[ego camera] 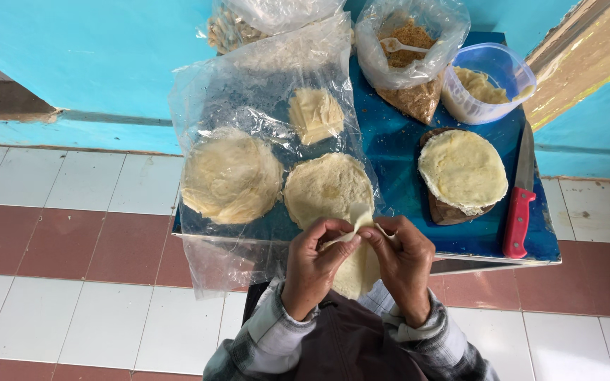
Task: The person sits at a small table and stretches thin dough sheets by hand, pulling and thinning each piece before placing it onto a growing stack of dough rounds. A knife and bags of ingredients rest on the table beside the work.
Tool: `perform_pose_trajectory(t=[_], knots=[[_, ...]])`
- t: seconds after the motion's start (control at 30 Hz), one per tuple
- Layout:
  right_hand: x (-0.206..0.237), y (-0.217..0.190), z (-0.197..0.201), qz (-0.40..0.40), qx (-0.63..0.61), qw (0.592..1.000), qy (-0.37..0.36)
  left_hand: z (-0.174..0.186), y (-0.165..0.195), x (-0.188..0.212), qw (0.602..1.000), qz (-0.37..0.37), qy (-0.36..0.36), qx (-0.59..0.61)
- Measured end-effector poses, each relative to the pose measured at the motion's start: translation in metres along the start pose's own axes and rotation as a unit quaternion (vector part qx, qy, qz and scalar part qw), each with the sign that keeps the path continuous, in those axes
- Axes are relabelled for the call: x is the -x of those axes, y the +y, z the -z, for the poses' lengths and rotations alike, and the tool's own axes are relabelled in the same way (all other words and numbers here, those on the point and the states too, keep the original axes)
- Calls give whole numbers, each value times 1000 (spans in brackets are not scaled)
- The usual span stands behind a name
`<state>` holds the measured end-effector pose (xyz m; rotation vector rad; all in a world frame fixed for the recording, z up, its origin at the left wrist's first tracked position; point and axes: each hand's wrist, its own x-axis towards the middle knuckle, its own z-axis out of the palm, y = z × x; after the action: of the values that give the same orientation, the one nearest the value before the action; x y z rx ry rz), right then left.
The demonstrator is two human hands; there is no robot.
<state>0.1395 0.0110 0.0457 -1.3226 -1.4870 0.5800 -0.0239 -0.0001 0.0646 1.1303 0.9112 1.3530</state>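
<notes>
Both hands meet at the near edge of the blue bench (397, 152), working one thin, pale wrapper sheet (356, 264). The left hand (313, 264) has its fingers (333, 229) curled together and pinched on the sheet's upper edge; the right hand (405, 262) mirrors it, fingers (379, 236) closed on the same edge just beside the left ones. The sheet hangs down between the two wrists, over the person's lap, with a small corner sticking up above the fingertips.

Just beyond the hands, on a clear plastic sheet (248, 92) spread over the left part of the bench, lie two round stacks of wrappers: a left stack (231, 178) and a middle stack (327, 187), the latter almost touching the raised corner of the held sheet. Further back on the same plastic sits a small folded square packet (315, 114).

To the right, a third round stack (462, 169) rests on a brown wooden board (440, 210). A knife with a red handle (518, 222) lies along the right edge of the bench, blade pointing away. At the back stand a clear plastic tub (488, 83) with pale filling and an open plastic bag of brown crumbs (407, 49) with a white spoon (398, 46) in it. Another bag (238, 25) is partly cut off at the top edge. Below is a floor of white and reddish tiles (65, 240)
</notes>
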Motion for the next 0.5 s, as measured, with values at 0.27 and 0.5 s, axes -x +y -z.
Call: perform_pose_trajectory(t=[0.27,0.5], knots=[[10,18,-2,-252,-373,859,-244,2,3,-18,990,18,65,121],[18,20,2,-282,-450,836,-139,13,7,-21,981,45,22,186]])
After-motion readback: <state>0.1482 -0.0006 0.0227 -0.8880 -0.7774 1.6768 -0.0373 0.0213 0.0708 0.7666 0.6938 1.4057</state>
